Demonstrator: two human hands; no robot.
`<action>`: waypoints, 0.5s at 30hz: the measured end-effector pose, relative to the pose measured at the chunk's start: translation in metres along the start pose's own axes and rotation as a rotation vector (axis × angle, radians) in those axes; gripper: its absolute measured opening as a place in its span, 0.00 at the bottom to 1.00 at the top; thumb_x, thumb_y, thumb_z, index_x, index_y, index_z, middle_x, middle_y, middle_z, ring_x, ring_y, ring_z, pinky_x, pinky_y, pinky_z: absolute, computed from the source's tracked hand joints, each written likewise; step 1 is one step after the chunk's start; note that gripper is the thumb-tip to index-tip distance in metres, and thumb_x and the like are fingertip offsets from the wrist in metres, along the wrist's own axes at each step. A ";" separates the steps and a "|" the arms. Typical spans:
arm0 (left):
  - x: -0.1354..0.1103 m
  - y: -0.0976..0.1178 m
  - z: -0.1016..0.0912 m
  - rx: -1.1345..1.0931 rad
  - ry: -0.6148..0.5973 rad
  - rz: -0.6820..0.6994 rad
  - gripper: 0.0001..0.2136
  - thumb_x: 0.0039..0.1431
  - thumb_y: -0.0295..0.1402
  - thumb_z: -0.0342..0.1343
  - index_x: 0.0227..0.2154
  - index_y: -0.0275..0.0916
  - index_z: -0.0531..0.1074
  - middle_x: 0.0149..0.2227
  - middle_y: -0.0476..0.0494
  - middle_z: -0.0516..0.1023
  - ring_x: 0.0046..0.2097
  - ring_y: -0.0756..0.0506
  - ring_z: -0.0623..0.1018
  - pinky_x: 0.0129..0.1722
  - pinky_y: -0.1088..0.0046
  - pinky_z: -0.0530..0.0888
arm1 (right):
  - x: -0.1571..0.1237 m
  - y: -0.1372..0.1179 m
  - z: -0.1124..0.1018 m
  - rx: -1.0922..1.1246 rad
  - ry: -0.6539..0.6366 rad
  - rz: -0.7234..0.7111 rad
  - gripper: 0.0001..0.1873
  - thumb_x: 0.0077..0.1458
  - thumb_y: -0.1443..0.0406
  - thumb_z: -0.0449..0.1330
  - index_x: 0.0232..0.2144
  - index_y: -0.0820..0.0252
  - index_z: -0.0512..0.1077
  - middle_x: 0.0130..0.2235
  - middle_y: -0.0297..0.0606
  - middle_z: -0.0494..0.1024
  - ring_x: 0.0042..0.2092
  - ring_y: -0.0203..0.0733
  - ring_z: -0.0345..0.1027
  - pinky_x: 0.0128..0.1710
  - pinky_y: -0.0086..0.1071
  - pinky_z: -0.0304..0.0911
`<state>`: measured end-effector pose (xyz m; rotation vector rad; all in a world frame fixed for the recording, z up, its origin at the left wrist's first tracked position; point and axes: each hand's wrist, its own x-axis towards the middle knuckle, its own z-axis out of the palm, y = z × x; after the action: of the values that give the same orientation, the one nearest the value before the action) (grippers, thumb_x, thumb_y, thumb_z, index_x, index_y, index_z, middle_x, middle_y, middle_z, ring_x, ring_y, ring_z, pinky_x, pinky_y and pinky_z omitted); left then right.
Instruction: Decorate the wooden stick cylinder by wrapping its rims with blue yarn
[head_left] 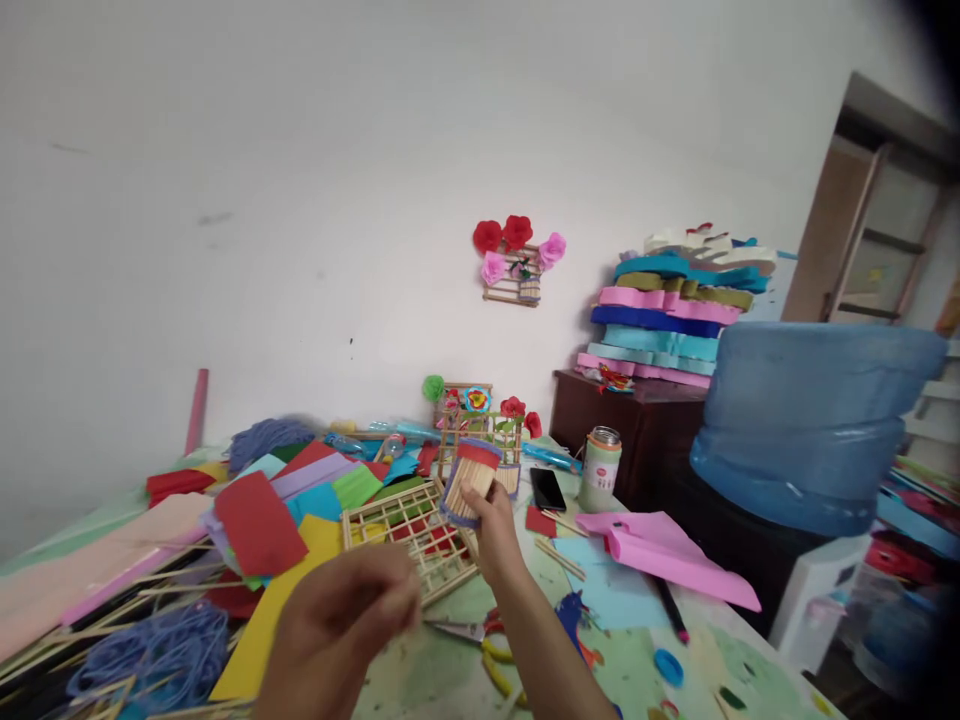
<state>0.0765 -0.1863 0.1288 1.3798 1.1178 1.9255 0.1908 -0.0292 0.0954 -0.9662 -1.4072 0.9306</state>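
Observation:
My right hand [491,528] is raised over the table, closed round a round tub of toothpicks [472,480] with a red rim. It holds the tub tilted above a wooden stick lattice frame [409,535] lying on the table. My left hand [341,625] is close to the camera, lower left of the tub, with its fingers curled toward it. Motion blur hides whether they pinch anything. Scissors with yellow handles [480,640] lie under my right forearm.
Coloured paper sheets [259,522], blue yarn [150,660] and loose sticks cover the left of the table. A phone [547,489], a flask [600,469], pink paper [660,552] and a pen [671,610] lie right. A blue water jug [810,420] stands beyond the table edge.

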 end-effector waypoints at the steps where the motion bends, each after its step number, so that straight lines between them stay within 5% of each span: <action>1: 0.011 -0.004 0.010 0.009 -0.018 -0.020 0.09 0.46 0.37 0.61 0.29 0.37 0.74 0.27 0.48 0.75 0.30 0.48 0.74 0.28 0.74 0.72 | -0.007 -0.011 -0.002 0.289 0.001 -0.024 0.24 0.52 0.59 0.54 0.50 0.63 0.58 0.47 0.45 0.72 0.46 0.42 0.68 0.44 0.34 0.64; 4: 0.035 -0.021 0.034 0.016 -0.042 -0.078 0.16 0.41 0.38 0.64 0.34 0.38 0.73 0.30 0.46 0.75 0.31 0.47 0.73 0.29 0.73 0.73 | -0.029 -0.037 -0.007 0.719 -0.029 0.001 0.27 0.48 0.60 0.61 0.50 0.59 0.60 0.44 0.40 0.73 0.45 0.42 0.68 0.43 0.35 0.64; 8: 0.041 -0.041 0.043 0.029 -0.069 -0.073 0.23 0.42 0.39 0.62 0.43 0.37 0.70 0.36 0.44 0.74 0.33 0.47 0.73 0.33 0.71 0.73 | -0.045 -0.053 -0.011 0.705 0.004 -0.024 0.31 0.46 0.60 0.63 0.52 0.59 0.58 0.43 0.40 0.73 0.44 0.43 0.68 0.42 0.34 0.64; 15: 0.042 -0.048 0.036 0.190 0.062 -0.040 0.14 0.46 0.42 0.59 0.32 0.37 0.74 0.29 0.46 0.74 0.32 0.46 0.73 0.31 0.72 0.72 | -0.045 -0.051 -0.007 0.666 0.010 -0.033 0.37 0.41 0.60 0.65 0.51 0.62 0.57 0.42 0.42 0.73 0.42 0.43 0.68 0.41 0.33 0.64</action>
<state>0.0929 -0.1163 0.1145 1.3914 1.3781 1.8855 0.1969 -0.0895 0.1273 -0.4403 -0.9881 1.2541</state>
